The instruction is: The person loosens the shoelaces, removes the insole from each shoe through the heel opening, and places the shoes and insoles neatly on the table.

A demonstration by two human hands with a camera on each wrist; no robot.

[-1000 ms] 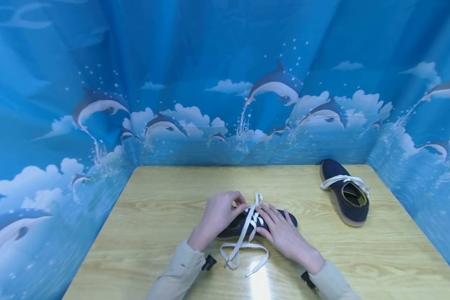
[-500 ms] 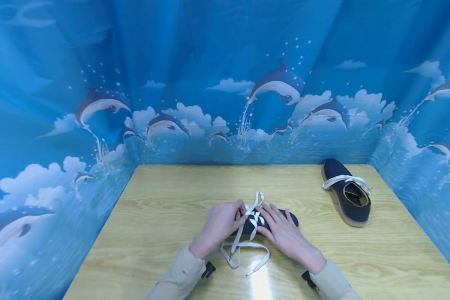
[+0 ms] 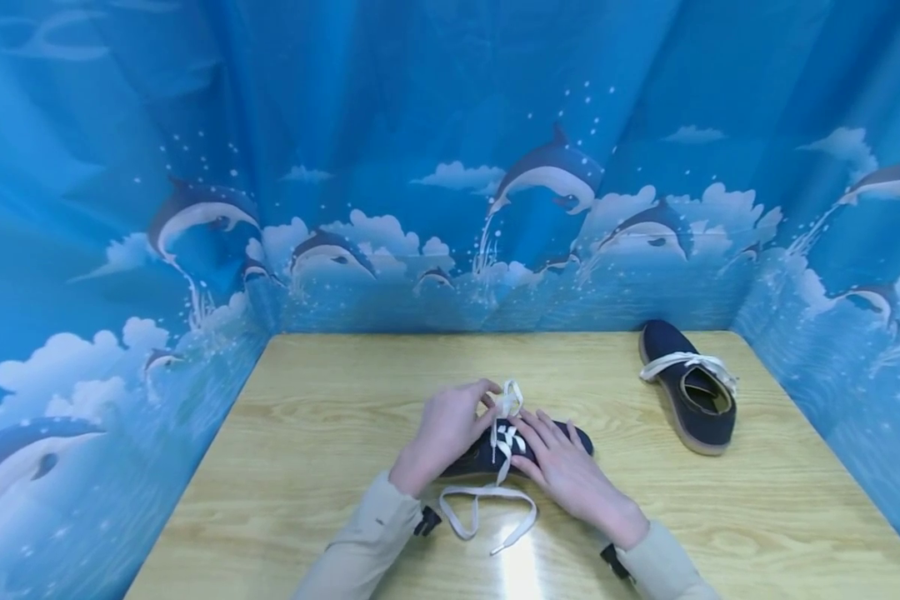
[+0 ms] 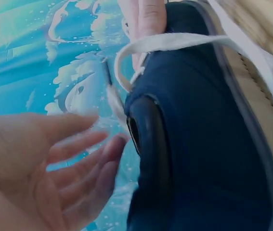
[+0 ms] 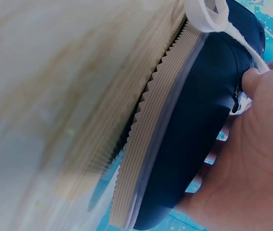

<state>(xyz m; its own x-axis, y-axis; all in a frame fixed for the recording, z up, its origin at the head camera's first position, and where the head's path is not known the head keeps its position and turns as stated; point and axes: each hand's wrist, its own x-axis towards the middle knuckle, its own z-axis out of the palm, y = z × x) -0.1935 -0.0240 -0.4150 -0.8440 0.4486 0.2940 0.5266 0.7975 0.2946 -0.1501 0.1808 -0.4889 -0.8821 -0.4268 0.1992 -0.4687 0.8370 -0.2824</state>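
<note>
A dark navy shoe [image 3: 480,457] lies on the table, toe to the right, with white laces [image 3: 507,435]. My left hand [image 3: 453,425] is at the shoe's opening, beside the laces. In the left wrist view the left hand [image 4: 64,163] is blurred, fingers loosely bent and apart, holding nothing; a lace end [image 4: 113,98] with a dark tip hangs near them. My right hand [image 3: 562,458] rests across the front of the shoe with fingers spread and fairly straight. Its thumb [image 5: 253,82] touches the shoe near the lace in the right wrist view.
A second navy shoe [image 3: 671,367], its white lace [image 3: 693,360] tied, lies at the back right of the wooden table [image 3: 330,400]. A long lace end [image 3: 487,492] trails on the table in front of the near shoe. A blue dolphin-print curtain [image 3: 390,208] encloses the back and sides.
The left hand pinched the long lace and drew it across toward the far side; that lace now stands in a small loop, its tip hanging over the shoe. The right hand keeps its place.
</note>
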